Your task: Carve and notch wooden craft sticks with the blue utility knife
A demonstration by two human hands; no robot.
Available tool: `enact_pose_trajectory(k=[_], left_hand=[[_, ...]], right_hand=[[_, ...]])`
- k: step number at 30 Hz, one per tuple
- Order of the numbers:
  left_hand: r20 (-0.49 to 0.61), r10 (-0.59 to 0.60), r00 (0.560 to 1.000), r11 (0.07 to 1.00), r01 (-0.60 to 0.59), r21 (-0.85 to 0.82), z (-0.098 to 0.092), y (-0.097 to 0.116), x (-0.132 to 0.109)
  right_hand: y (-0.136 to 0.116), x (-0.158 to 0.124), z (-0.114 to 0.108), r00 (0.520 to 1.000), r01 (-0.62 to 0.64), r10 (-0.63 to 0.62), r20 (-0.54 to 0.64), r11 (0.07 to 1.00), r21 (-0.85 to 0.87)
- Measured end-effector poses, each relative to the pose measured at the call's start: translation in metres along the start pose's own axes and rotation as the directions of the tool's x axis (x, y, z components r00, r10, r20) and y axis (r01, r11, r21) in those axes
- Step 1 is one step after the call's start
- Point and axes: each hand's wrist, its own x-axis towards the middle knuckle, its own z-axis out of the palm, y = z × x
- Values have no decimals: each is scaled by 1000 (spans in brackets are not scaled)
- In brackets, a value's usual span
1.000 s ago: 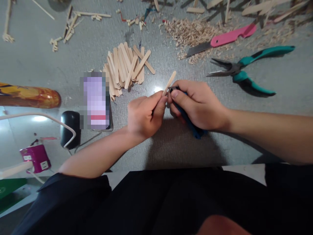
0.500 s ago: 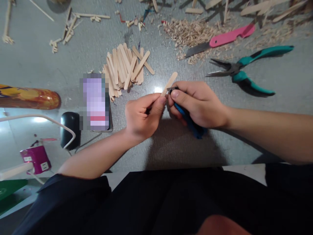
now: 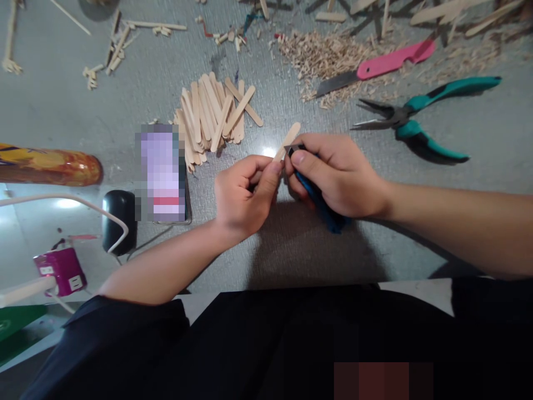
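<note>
Fingers of left hand pinching wooden stick mid-scene over worktop, apparently steadying it; fingers of right hand clenching blue cutter, thumb bracing close behind blade, likely for control. Stick pile lying far-left, seemingly within reach; pliers, pink-handled tool resting far-right, leaving hands room.
</note>
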Motion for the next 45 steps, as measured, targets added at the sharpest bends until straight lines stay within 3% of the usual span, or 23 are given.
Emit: enact_pose_trajectory(k=[11, 21, 27, 33, 40, 45], left_hand=[[-99, 126, 987, 985, -112, 134, 3, 0, 2], [-43, 88, 995, 962, -74, 262, -1, -2, 1], [-18, 169, 985, 922, -152, 356, -3, -4, 1], [64, 172, 983, 899, -183, 397, -7, -5, 3], [55, 158, 986, 921, -167, 351, -5, -5, 5], [51, 92, 994, 951, -103, 293, -4, -2, 6]], right_hand=[[-6, -1, 6, 996, -12, -10, -84, 965, -261], [-7, -1, 7, 992, -42, -24, -125, 864, -501], [-11, -1, 8, 992, -84, 14, -129, 828, -555], [-19, 2, 3, 992, -129, 103, -79, 849, -513], [-25, 5, -5, 935, -344, 354, -15, 896, -280], [-26, 7, -8, 934, -349, 358, 15, 919, -180]])
